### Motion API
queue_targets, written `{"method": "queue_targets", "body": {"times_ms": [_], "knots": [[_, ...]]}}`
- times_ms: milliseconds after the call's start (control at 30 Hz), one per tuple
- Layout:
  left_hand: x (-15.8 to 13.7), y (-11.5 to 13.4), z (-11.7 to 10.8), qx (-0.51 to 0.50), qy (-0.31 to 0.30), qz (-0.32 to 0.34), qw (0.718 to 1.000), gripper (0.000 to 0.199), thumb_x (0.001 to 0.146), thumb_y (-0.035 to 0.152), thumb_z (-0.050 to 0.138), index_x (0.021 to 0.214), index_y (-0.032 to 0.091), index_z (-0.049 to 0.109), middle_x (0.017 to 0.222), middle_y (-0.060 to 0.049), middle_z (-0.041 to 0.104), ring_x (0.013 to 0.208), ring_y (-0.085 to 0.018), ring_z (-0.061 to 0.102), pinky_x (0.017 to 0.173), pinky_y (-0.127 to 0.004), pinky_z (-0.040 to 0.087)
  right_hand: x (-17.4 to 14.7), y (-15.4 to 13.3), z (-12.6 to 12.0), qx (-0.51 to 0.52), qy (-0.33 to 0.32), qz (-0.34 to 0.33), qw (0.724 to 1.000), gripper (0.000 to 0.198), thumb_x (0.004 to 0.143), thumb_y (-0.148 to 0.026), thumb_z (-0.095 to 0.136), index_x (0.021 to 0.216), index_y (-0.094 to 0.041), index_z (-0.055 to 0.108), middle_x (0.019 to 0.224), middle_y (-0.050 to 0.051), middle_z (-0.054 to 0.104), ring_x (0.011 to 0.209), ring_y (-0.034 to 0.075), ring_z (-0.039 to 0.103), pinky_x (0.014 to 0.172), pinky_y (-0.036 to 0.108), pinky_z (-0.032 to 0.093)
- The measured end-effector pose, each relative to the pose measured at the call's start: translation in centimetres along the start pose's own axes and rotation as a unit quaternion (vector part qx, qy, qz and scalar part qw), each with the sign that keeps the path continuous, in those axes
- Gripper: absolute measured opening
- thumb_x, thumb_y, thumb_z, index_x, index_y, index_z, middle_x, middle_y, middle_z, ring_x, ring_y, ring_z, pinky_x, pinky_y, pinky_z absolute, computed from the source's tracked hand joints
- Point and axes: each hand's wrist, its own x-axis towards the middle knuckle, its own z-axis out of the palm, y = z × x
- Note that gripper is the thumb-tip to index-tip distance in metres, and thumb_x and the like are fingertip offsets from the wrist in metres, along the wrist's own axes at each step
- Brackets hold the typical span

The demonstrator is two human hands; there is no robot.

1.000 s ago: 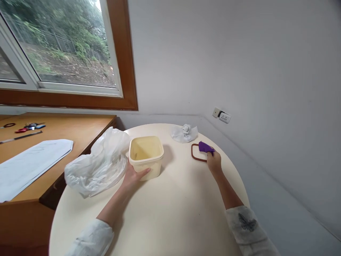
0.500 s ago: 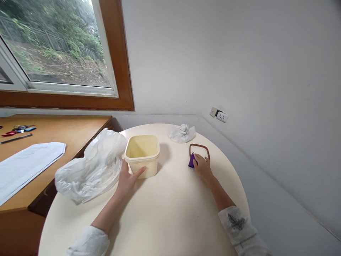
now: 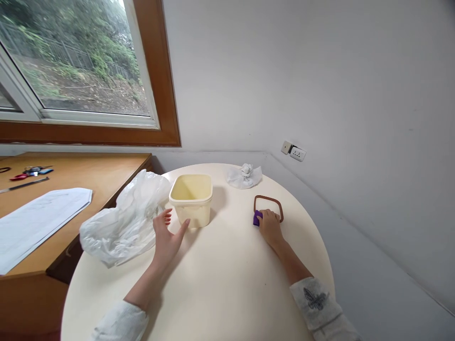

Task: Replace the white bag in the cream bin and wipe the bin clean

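A pale yellow plastic tub [image 3: 194,212] stands upright, open at the top, on the round table. Just in front and to the left of it is my left hand [image 3: 167,239], fingers spread and thumb tip by the tub's front wall; whether the thumb touches it I cannot tell. Farther right, my right hand [image 3: 270,226] is closed over a bunched purple cloth [image 3: 257,218] on the tabletop. A brown rounded-rectangular ring [image 3: 268,197] lies there too, its near side partly hidden by the right hand.
A crumpled white plastic bag [image 3: 131,220] lies left of the tub. At the back of the cream table [image 3: 220,289] sits a small knotted translucent bag [image 3: 245,176]. A wooden desk [image 3: 106,166] on the left holds papers [image 3: 46,213], a pen and keys. White walls stand close behind.
My left hand has let go of the tub and opened, drawing slightly left of it. The tub sits a little farther back. My right hand stays on the purple cloth, which looks more bunched.
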Motion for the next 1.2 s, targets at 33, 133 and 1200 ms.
{"method": "queue_targets", "body": {"times_ms": [33,133,1200], "knots": [[-0.2,0.3,-0.3,-0.008,0.014,0.011,1.0,0.05,0.07,0.039,0.064,0.113,0.023,0.042,0.1,-0.005,0.041,0.091,-0.021,0.045,0.082,-0.037,0.04,-0.3,-0.3,-0.2,0.007,0.007,-0.006,1.0,0.02,0.087,-0.018,0.038,0.095,-0.012,0.055,0.089,0.011,0.059,0.085,0.022,0.053,0.08,0.038,0.034],[-0.8,1.4,-1.0,-0.049,0.038,0.061,0.996,0.027,0.078,0.034,0.056,0.099,0.022,0.045,0.091,-0.003,0.042,0.082,-0.018,0.043,0.079,-0.033,0.038,-1.3,-1.5,-1.0,0.033,0.029,-0.016,0.999,0.022,0.089,-0.018,0.033,0.1,-0.012,0.051,0.092,0.011,0.06,0.086,0.02,0.055,0.082,0.038,0.035],[-5.6,6.2,1.1,-0.234,-0.377,-0.155,0.883,0.031,0.084,0.047,0.043,0.071,0.019,0.045,0.062,0.002,0.046,0.06,-0.013,0.046,0.061,-0.026,0.038,-8.2,-11.4,-5.0,0.156,-0.012,-0.228,0.961,0.02,0.087,-0.01,0.039,0.101,-0.019,0.05,0.084,0.003,0.064,0.075,0.016,0.057,0.08,0.035,0.034]]}}
